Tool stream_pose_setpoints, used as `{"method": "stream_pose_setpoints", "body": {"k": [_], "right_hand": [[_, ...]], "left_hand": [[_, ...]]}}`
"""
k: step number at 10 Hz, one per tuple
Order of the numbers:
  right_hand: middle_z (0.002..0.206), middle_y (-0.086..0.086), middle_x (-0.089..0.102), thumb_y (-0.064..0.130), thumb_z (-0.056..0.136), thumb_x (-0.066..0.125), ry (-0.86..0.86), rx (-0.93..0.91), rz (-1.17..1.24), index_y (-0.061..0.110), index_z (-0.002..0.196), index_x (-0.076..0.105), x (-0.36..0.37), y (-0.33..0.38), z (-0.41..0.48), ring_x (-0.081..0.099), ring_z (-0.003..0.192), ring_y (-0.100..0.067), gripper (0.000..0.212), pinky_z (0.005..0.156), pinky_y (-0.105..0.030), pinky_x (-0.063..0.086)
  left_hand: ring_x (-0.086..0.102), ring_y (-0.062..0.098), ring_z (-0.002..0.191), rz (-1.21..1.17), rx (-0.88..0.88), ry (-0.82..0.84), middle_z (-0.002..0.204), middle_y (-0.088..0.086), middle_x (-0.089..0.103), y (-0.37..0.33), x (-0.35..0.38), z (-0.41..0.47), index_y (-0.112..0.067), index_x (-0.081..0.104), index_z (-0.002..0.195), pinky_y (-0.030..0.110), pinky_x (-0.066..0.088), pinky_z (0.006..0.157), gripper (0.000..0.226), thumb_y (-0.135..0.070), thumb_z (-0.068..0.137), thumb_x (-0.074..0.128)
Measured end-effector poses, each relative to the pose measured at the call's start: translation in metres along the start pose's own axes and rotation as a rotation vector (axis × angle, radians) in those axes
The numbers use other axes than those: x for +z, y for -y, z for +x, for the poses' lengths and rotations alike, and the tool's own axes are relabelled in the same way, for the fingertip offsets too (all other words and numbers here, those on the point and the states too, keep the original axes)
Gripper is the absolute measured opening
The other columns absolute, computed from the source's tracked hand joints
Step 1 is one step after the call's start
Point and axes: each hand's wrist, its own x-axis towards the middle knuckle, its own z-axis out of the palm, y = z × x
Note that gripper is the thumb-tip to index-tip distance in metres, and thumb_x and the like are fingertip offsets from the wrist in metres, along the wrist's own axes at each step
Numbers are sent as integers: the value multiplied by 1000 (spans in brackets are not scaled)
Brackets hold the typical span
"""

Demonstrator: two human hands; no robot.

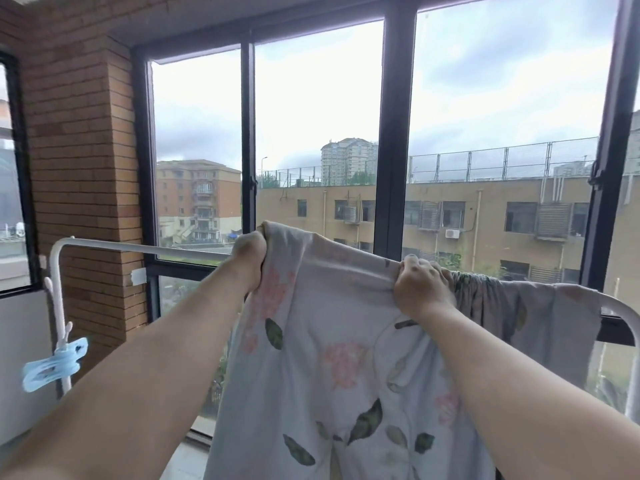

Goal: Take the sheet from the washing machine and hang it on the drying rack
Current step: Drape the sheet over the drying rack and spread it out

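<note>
Left hand (pixel 251 261): fingers were curled tight round the top edge of the sheet, holding that corner up just above the rail.
Right hand (pixel 420 289): knuckles up, fingers clenched on a gathered fold of the sheet at rail height.
Sheet (pixel 332 341): pale grey-blue cotton printed with pink flowers and dark green leaves; stretched between both hands, its near side hung down in front of the person.
Sheet, right part: bunched and draped over the rail.
Drying rack (pixel 138 247): white tube frame, its left stretch bare, standing before the dark-framed window (pixel 394 133).
Clothes peg (pixel 55 367): light blue, clipped on the rack's left upright.
</note>
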Motion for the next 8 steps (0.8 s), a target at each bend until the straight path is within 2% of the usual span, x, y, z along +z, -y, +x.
{"method": "stream_pose_setpoints", "body": {"k": [1, 2, 3, 4, 5, 6, 7, 8], "right_hand": [[119, -13, 62, 6, 87, 34, -13, 34, -9, 12, 101, 51, -3, -3, 2, 48, 118, -30, 23, 103, -40, 31], [122, -18, 60, 8, 91, 35, -10, 57, -11, 9, 108, 49, -1, 3, 5, 48, 120, -35, 22, 104, -44, 34], [124, -18, 58, 14, 94, 40, -17, 50, -118, 8, 125, 47, 3, 25, 5, 50, 120, -36, 33, 103, -47, 38], [122, -14, 60, 16, 93, 43, -55, -95, -176, 9, 122, 51, 14, 54, 2, 53, 118, -33, 31, 105, -44, 36], [122, -14, 63, 14, 95, 41, -13, -261, -80, 8, 116, 58, 32, 81, 0, 53, 119, -31, 28, 103, -39, 38], [121, -12, 64, 15, 97, 39, 77, -301, -5, 9, 112, 61, 48, 108, 5, 54, 119, -31, 27, 95, -36, 40], [118, -11, 66, 15, 96, 36, 156, -269, -3, 12, 108, 58, 59, 120, 13, 58, 111, -33, 25, 84, -36, 37], [121, -7, 66, 23, 100, 28, 147, -285, -17, 18, 107, 57, 72, 119, 15, 54, 116, -28, 30, 98, -38, 33]], "left_hand": [[60, 35, 113, 40, 340, -560, 126, 19, 63, -7, -21, 5, 1, 60, 121, 41, 50, 97, 54, -45, 106, 36], [65, 33, 105, 91, 282, -457, 122, 17, 67, 14, -31, 15, -6, 66, 119, 40, 54, 89, 50, -44, 104, 38], [69, 29, 82, -6, 180, -261, 93, 15, 74, 30, -33, 19, -15, 72, 95, 37, 58, 67, 52, -42, 106, 29], [72, 31, 86, -80, 52, -198, 89, 18, 75, 39, -40, 17, -10, 73, 99, 44, 60, 71, 52, -34, 102, 27], [70, 24, 66, -24, 14, -38, 72, 13, 72, 49, -55, 23, -5, 69, 82, 33, 59, 61, 45, -27, 104, 36], [67, 26, 80, 10, 86, 201, 84, 12, 71, 55, -50, 23, -12, 77, 78, 38, 53, 77, 37, -35, 99, 58], [65, 24, 83, -48, 131, 338, 90, 12, 65, 58, -42, 32, -12, 70, 89, 33, 49, 75, 28, -38, 94, 61], [63, 24, 83, -120, 115, 362, 89, 10, 65, 61, -34, 38, -13, 67, 95, 32, 47, 76, 30, -41, 87, 68]]}}
